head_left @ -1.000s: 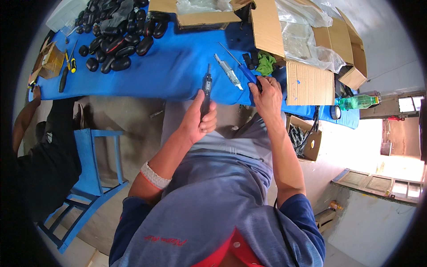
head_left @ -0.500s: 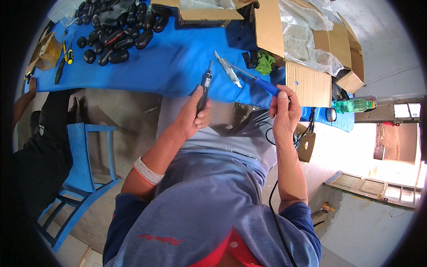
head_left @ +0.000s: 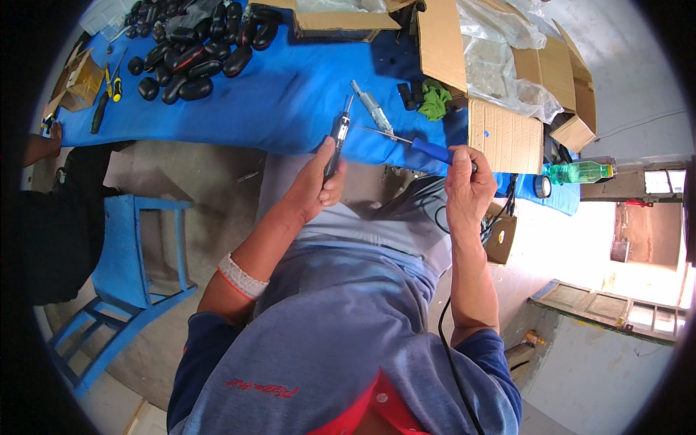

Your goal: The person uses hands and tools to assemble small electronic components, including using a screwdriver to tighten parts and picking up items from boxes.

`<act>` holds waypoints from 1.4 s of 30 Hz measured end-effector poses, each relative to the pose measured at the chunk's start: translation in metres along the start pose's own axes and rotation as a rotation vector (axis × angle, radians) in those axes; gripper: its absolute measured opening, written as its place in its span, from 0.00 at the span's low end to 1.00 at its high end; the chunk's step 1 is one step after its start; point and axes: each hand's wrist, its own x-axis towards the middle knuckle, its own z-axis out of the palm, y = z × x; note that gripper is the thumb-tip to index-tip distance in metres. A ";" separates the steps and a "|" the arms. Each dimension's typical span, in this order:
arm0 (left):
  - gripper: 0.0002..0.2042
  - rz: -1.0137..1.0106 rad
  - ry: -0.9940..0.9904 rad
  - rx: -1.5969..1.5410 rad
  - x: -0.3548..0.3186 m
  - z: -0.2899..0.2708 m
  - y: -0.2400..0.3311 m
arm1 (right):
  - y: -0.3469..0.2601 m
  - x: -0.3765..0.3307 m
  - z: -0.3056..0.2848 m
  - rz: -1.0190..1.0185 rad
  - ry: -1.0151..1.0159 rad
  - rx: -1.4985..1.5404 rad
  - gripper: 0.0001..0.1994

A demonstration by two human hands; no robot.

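My left hand (head_left: 319,181) is wrapped round a slim black device (head_left: 338,141) with a bare silver section and a thin metal tip pointing away from me. My right hand (head_left: 471,185) grips a screwdriver (head_left: 433,151) by its blue handle. Its thin shaft points left, the end close to the device's silver section; whether they touch I cannot tell. Just beyond, on the blue cloth (head_left: 290,109), lies a narrow silver metal part (head_left: 373,107). A green rag (head_left: 435,101) and small black pieces (head_left: 408,96) lie to its right.
Many black rounded cases (head_left: 192,69) are heaped at the far left. Screwdrivers (head_left: 117,88) lie beside a small carton (head_left: 80,81). Open cardboard boxes (head_left: 505,134) with plastic stand far right, near a green bottle (head_left: 578,172). A co-worker's hand (head_left: 54,138) and a blue chair (head_left: 123,254) are left.
The screwdriver has swung lower and left, its shaft now level and nearer the device. My left hand stays nearly still. The co-worker at the left has shifted.
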 end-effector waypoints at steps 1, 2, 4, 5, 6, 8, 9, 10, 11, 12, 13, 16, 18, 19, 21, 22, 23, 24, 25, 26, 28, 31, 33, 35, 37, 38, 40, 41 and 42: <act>0.25 -0.002 0.001 0.001 0.000 -0.001 0.000 | 0.000 0.000 0.000 0.003 0.006 0.005 0.12; 0.25 -0.003 0.002 0.002 0.000 -0.001 0.000 | 0.001 0.000 0.000 0.006 0.011 0.011 0.12; 0.24 -0.008 0.019 0.005 0.000 0.002 0.001 | -0.005 0.000 0.001 0.026 0.006 0.022 0.12; 0.24 -0.010 0.028 0.006 -0.001 0.003 0.001 | -0.007 0.000 0.002 0.036 0.003 0.028 0.12; 0.24 -0.009 0.025 0.003 -0.001 0.003 0.001 | -0.006 0.001 0.002 0.026 0.004 0.017 0.12; 0.24 -0.008 0.020 -0.004 -0.001 0.004 0.002 | -0.004 0.003 0.003 0.005 0.005 -0.005 0.12; 0.24 -0.011 0.021 -0.012 -0.002 0.004 0.002 | -0.005 0.004 0.004 0.011 -0.001 0.012 0.12; 0.24 -0.014 0.022 -0.020 -0.002 0.005 0.002 | -0.007 0.004 0.005 0.017 -0.008 0.028 0.12; 0.24 -0.016 0.023 -0.027 -0.002 0.005 0.003 | -0.008 0.004 0.006 0.023 -0.014 0.044 0.12; 0.25 -0.022 0.021 -0.029 -0.001 0.004 0.003 | -0.008 0.004 0.007 0.023 -0.018 0.037 0.13; 0.25 -0.028 0.019 -0.031 -0.001 0.004 0.003 | -0.009 0.005 0.007 0.022 -0.022 0.030 0.13; 0.25 -0.032 0.007 -0.025 0.001 0.000 0.001 | -0.007 0.007 0.008 0.022 -0.023 0.012 0.13; 0.26 -0.031 0.008 -0.019 0.001 -0.001 0.001 | -0.006 0.007 0.008 0.020 -0.020 0.003 0.14; 0.26 -0.031 0.014 -0.017 0.001 0.000 0.001 | -0.007 0.007 0.008 0.018 -0.020 -0.001 0.13; 0.26 -0.029 0.015 -0.016 0.001 -0.001 0.001 | -0.007 0.007 0.008 0.017 -0.020 -0.004 0.13; 0.26 -0.027 0.010 -0.017 0.002 -0.002 0.000 | -0.007 0.007 0.008 0.018 -0.020 -0.002 0.13; 0.26 -0.025 0.005 -0.019 0.002 -0.002 0.000 | -0.007 0.007 0.007 0.019 -0.021 -0.001 0.13; 0.26 -0.022 0.013 -0.016 0.002 -0.003 -0.001 | -0.007 0.007 0.008 0.020 -0.020 0.007 0.13; 0.26 -0.018 0.021 -0.012 0.003 -0.003 -0.001 | -0.008 0.006 0.008 0.020 -0.018 0.015 0.13; 0.26 -0.015 0.029 -0.009 0.003 -0.002 -0.001 | -0.008 0.006 0.008 0.021 -0.017 0.023 0.13; 0.26 -0.009 0.033 -0.005 0.002 -0.001 -0.001 | -0.008 0.007 0.008 0.021 -0.017 0.035 0.13; 0.26 -0.011 0.037 -0.006 0.001 0.000 0.000 | -0.006 0.008 0.008 0.008 -0.012 0.015 0.13; 0.26 -0.014 0.037 -0.011 0.001 0.000 0.000 | -0.005 0.008 0.008 0.004 -0.012 0.009 0.13; 0.26 -0.017 0.033 -0.016 0.001 0.000 0.000 | -0.007 0.008 0.008 0.008 -0.015 0.024 0.13; 0.26 -0.017 0.026 -0.011 0.001 0.000 0.000 | -0.008 0.008 0.007 0.025 -0.021 0.027 0.13; 0.25 -0.017 0.023 -0.008 0.001 0.000 -0.001 | -0.008 0.008 0.007 0.033 -0.024 0.029 0.13; 0.25 -0.007 0.028 0.002 0.001 0.001 -0.001 | -0.007 0.009 0.007 0.017 -0.024 0.036 0.12; 0.25 -0.002 0.030 0.007 0.001 0.001 -0.002 | -0.007 0.009 0.008 0.010 -0.025 0.040 0.12; 0.25 -0.001 0.039 0.012 0.001 0.002 -0.001 | -0.007 0.009 0.007 0.021 -0.033 0.031 0.12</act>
